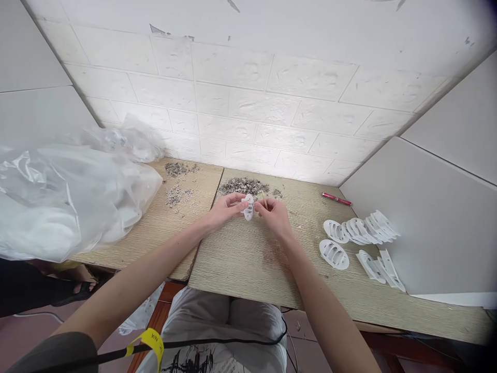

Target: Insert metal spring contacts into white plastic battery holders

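Note:
My left hand (229, 207) grips a small white oval plastic battery holder (249, 207) upright above the table, its slotted face with metal pieces turned to the right. Close by its right side, my right hand (275, 213) is closed around a thin wooden stick (264, 199), and the fingertips are near or touching the holder's edge. Whether those fingertips also pinch a small metal piece is too small to tell. Just behind both hands lies a heap of small metal pieces (243, 185).
Finished-looking white oval holders (334, 254) stand in two rows at the right, beside a grey panel. A red pen (336, 199) lies behind them. Smaller metal piles (178, 196) and a large clear plastic bag (77, 202) of white parts occupy the left. A white brick-pattern wall (248, 114) closes the back.

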`<state>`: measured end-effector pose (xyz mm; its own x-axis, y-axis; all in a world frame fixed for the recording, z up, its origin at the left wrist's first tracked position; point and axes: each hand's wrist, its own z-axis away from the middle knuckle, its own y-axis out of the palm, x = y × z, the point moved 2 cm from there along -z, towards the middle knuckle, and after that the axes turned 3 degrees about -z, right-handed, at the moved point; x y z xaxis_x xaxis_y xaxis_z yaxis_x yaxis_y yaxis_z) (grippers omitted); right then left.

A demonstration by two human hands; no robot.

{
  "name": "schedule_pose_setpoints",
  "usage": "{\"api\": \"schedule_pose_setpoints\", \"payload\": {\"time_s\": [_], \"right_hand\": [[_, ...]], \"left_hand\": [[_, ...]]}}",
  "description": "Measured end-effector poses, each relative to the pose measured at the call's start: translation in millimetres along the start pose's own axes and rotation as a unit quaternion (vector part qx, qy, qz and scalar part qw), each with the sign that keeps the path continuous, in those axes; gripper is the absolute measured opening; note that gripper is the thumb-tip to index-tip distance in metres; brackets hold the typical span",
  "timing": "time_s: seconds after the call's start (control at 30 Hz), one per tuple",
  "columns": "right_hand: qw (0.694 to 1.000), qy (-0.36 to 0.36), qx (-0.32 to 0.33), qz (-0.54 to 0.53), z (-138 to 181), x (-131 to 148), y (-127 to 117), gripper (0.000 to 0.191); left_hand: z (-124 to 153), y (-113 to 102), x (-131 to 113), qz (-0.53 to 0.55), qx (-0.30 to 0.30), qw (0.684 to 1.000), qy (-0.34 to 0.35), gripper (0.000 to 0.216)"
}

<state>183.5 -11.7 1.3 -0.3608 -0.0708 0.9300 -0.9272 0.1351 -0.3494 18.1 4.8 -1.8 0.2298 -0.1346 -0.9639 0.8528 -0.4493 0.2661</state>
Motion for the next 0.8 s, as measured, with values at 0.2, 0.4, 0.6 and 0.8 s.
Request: {"api": "schedule_pose_setpoints", "payload": {"time_s": [0.2,0.4,0.6,0.8], "right_hand": [[1.0,-0.004,0.003,0.013,1.6,2.4,0.7,0.021],[0.999,-0.024,-0.005,0.037,1.4,2.1,0.8,0.025],[0.998,-0.028,-0.011,0.056,3.4,4.6,3.1,0.026],[0.997,-0.036,-0.022,0.07,6.4,6.2,7.1,0.025]], "left_hand": [[-1.0,-1.6,1.9,-0.014,0.008,1.0,0.006,0.045],[-1.7,-1.8,3.3,-0.04,0.011,0.999,0.022,0.046],[0.7,0.5,0.5,-0.058,0.004,0.998,0.022,0.047],[1.1,-0.1,0.0,-0.085,0.01,0.996,0.024,0.048]]}}
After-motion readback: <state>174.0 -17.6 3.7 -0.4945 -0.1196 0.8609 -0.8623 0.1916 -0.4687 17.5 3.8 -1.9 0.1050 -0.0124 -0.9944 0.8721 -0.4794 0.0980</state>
